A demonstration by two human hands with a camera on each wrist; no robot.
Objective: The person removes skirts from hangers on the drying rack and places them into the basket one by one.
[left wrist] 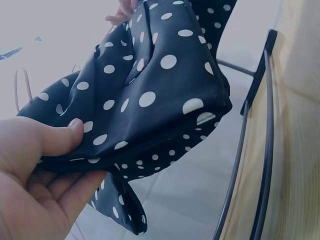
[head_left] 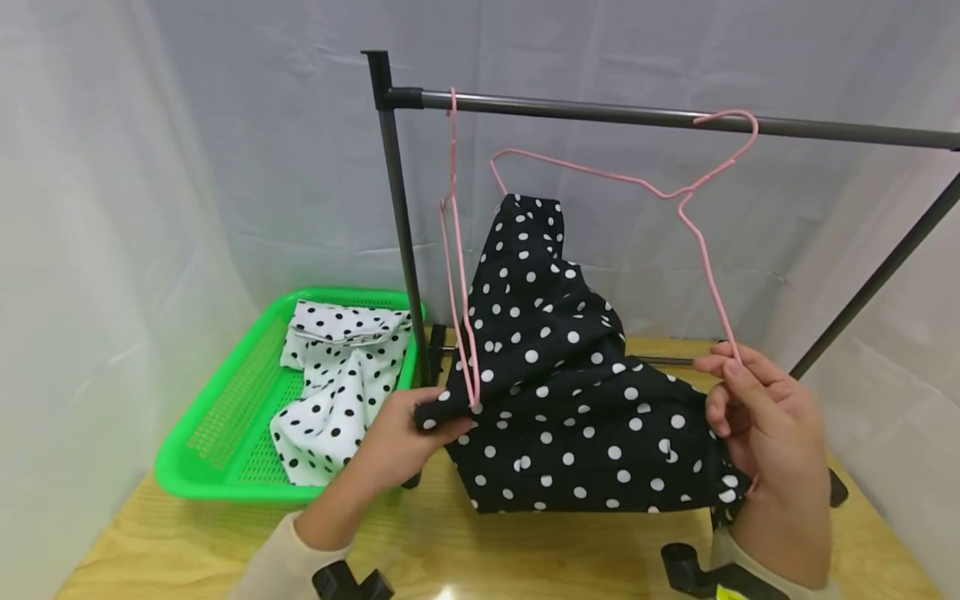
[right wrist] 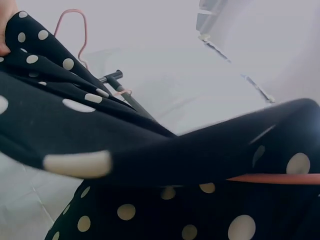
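1. Left hand (head_left: 397,442): thumb and fingers closed in a pinch on one edge of the black polka-dot garment (head_left: 570,392). Left wrist view confirms it, thumb on top of the fabric, fingers under it.
2. Right hand (head_left: 757,425): fingers curled, gripping the lower corner of the pink wire hanger (head_left: 675,196) along with the garment's other edge.
3. Garment: spread between the two hands, one corner raised up onto the hanger's shoulder above and between them. Thin, smooth woven fabric, black with white dots, folds and creases visible.
4. That hanger: thin pink wire, triangular, hook over the metal rail (head_left: 660,117) up above the right hand.
5. A second pink hanger (head_left: 457,250) hangs edge-on from the rail just above the left hand, its lower end touching the fabric at the fingers. Hangers counted: 2.
6. Rack: dark round metal tube, one upright post (head_left: 401,225) behind the left hand.
7. Left of the left hand: one green plastic mesh basket (head_left: 225,442) holding one white garment with black dots (head_left: 337,383), crumpled.
8. Garments counted: 2. All stands on a light wooden tabletop (head_left: 525,550).
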